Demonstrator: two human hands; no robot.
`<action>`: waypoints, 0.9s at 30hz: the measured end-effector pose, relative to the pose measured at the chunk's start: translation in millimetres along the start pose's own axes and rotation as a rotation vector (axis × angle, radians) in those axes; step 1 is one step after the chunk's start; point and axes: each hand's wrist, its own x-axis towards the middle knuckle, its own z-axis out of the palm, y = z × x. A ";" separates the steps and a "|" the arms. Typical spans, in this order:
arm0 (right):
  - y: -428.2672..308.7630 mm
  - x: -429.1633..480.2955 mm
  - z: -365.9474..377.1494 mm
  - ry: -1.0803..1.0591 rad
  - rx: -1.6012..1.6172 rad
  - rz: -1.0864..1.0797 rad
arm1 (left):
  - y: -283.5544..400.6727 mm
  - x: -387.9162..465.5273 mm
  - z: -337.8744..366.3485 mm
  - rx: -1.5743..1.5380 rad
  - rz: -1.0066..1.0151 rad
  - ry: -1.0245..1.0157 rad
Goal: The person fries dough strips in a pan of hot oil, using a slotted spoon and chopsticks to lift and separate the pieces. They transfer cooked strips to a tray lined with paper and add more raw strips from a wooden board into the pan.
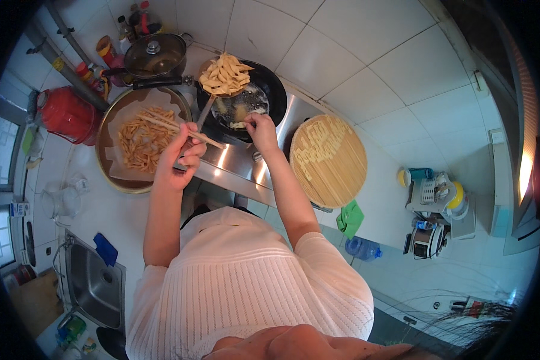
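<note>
My left hand (180, 157) grips a pair of wooden chopsticks (159, 120), which cross above a large round pan (100, 148) lined with paper and holding browned fried strips (135, 144). My right hand (263, 132) is low over the near side of a black wok (276, 92), fingertips together beside pale dough pieces (237, 125). Whether those fingers pinch a piece cannot be made out. Bubbling oil (252, 101) fills the wok. Over its left side sits a skimmer (207, 108) heaped with pale golden fried pieces (225, 75); its handle end is hidden near my left hand.
Right of the stove (238, 159), a round slatted board (337, 175) carries rows of raw dough pieces (324, 139). A lidded pot (155, 56), bottles (126, 29) and a red container (67, 112) stand at the left. A green cloth (351, 219) hangs at the counter edge.
</note>
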 end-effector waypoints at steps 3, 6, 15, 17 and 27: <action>20.2 -11.1 -11.6 0.164 -0.117 -0.007 | -1.1 -0.3 4.2 0.017 0.013 0.008; 59.1 -46.2 -59.8 0.296 -0.215 0.088 | -2.5 1.4 3.8 0.013 0.008 0.019; 147.8 -178.4 -145.5 -0.113 -0.565 0.805 | -0.5 6.3 -2.7 -0.037 -0.027 -0.010; 154.8 -193.0 -139.6 -0.102 -0.494 0.756 | 0.3 7.6 -3.3 -0.076 -0.044 -0.046; 147.0 -198.6 -112.5 0.051 -0.215 0.675 | 5.0 8.0 -4.0 -0.043 -0.055 -0.047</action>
